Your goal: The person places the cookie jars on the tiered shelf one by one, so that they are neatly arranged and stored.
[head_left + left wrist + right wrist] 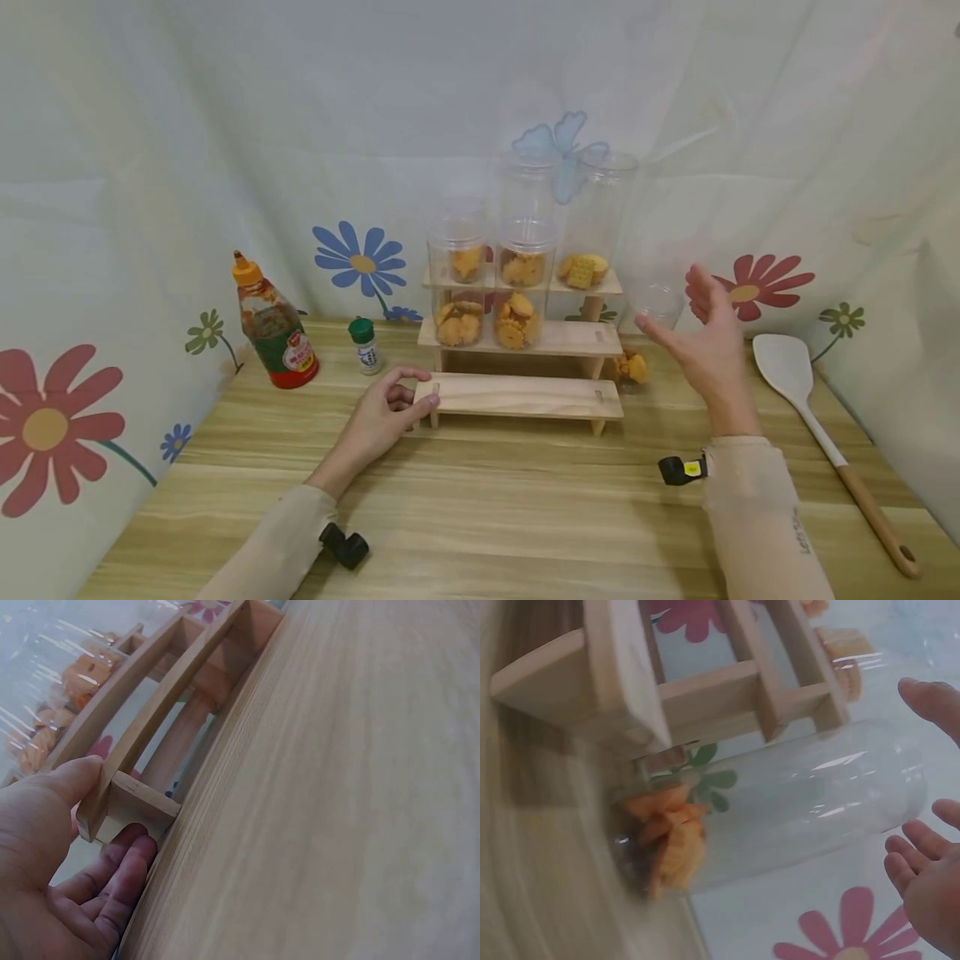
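My left hand (pixel 384 415) grips the left end of the lowest board of a three-step wooden rack (pixel 525 395). In the left wrist view its thumb lies on the board, fingers curled near the short leg (pixel 146 801). My right hand (pixel 708 346) is raised with fingers spread and thumb apart, beside a tall clear jar (pixel 795 810). That jar stands upright on the table at the rack's right, orange crackers (pixel 676 851) at its bottom. Two cracker jars stand on the middle step, including the left jar (pixel 459 321); taller jars (pixel 600 208) are on the top step.
A red sauce bottle (pixel 277 333) and a small green-capped shaker (pixel 364 346) stand left of the rack. A white spatula (pixel 787 371) with a wooden handle lies along the table's right side. Flower-printed curtain (pixel 375 100) surrounds the wood-grain table (pixel 495 508).
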Tool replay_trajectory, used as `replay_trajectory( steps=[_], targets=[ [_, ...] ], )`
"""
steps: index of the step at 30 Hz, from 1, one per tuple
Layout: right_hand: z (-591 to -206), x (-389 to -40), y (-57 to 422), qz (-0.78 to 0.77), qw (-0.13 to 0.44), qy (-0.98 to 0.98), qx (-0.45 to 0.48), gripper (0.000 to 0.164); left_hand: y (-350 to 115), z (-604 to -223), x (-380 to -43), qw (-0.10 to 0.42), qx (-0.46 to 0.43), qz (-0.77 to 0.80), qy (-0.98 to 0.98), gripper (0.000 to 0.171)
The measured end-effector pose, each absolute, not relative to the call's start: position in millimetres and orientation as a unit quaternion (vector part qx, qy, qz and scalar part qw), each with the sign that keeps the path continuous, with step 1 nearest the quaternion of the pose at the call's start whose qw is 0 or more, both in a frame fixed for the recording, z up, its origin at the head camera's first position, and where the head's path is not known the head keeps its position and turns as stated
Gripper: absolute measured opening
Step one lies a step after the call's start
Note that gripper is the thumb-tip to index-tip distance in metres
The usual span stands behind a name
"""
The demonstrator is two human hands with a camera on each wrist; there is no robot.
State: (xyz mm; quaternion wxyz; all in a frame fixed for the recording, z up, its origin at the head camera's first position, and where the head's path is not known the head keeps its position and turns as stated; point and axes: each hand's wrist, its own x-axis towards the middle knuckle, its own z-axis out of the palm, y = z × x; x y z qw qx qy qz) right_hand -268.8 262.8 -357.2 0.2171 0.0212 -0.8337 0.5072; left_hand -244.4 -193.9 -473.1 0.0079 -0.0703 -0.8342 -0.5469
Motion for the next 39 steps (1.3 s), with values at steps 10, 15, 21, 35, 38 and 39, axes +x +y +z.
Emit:
replay_trajectory(
  steps=[10,15,21,35,38,39],
  targets=[
    [-393,-289,271,0.539,0.182,-0.822,0.031,0.108,-195,-473,-244,0.01,-0.069,-0.547,-0.834,0.043],
    [-405,-294,274,0.543,0.166,-0.822,0.04,0.101,-194,-472,-244,0.009,-0.069,-0.547,-0.834,0.043],
    [-415,-295,277,0.544,0.143,-0.826,0.042,0.101,-194,-472,-244,0.007,-0.066,-0.544,-0.836,0.043],
    [-436,-300,279,0.537,0.123,-0.832,0.064,0.076,-193,-472,-243,0.007,-0.071,-0.545,-0.835,0.042],
    [-437,-301,279,0.534,0.126,-0.834,0.064,0.076,-193,-472,-243,0.007,-0.069,-0.545,-0.835,0.042],
    [-437,-301,279,0.533,0.126,-0.834,0.062,0.076,-193,-472,-243,0.007,-0.069,-0.545,-0.836,0.042]
  ],
)
